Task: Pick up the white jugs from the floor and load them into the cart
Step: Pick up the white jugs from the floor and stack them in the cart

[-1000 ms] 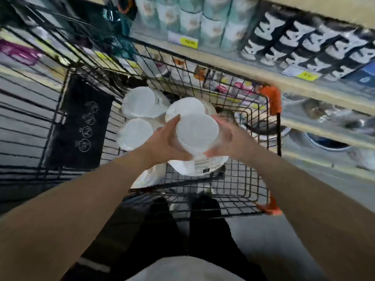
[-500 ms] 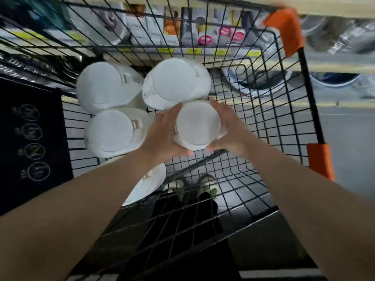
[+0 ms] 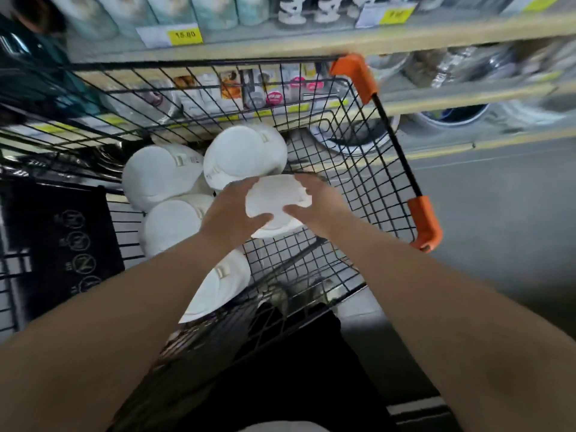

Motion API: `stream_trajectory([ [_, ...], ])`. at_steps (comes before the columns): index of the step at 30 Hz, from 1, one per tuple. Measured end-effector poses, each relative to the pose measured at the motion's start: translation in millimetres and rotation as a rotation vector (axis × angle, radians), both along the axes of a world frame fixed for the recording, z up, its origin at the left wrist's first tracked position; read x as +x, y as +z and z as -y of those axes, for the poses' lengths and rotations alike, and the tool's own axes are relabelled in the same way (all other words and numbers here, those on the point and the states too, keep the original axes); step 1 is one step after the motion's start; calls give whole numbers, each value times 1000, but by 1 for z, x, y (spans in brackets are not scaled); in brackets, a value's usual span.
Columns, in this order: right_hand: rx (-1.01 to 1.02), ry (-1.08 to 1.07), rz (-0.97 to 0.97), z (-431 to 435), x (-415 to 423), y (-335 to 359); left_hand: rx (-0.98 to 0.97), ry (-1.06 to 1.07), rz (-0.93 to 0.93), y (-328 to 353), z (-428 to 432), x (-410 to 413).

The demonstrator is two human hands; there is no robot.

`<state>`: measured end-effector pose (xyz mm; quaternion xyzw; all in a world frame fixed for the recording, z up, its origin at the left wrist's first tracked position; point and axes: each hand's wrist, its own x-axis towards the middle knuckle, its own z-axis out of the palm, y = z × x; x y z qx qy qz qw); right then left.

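Observation:
A white jug (image 3: 276, 202) sits low inside the black wire cart (image 3: 371, 169), its flat end toward me. My left hand (image 3: 232, 210) grips its left side and my right hand (image 3: 314, 201) grips its right side, fingers curled round it. Several more white jugs lie in the cart: one (image 3: 244, 155) just behind the held jug, one (image 3: 159, 176) at the back left, one (image 3: 171, 224) left of my left wrist, and one (image 3: 218, 285) under my left forearm, partly hidden.
The cart has orange corner guards (image 3: 355, 73) and a black child-seat panel (image 3: 59, 247) on the left. Store shelves (image 3: 405, 42) with packaged goods and yellow price tags stand right behind the cart. Grey floor (image 3: 498, 213) lies to the right. My dark trousers show below.
My hands have carried the jug from above the cart rim down and deeper into the basket, beside the other jugs. The view has tilted back up toward the shelves.

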<state>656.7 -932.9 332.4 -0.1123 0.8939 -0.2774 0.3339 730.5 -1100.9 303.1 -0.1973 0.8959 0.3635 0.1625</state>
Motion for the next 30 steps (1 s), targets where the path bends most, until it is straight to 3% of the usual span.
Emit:
stream_trajectory([
  [5,-122,-202,-85,-59,-2,89,131,-92,-163,89,-27,-24],
  [12,-319,-578,-130,-189,-18,152,253,-274,-191,165,-132,-81],
  [30,-362,-925,-271,-581,-104,203,340,-656,-273,217,-546,-257],
])
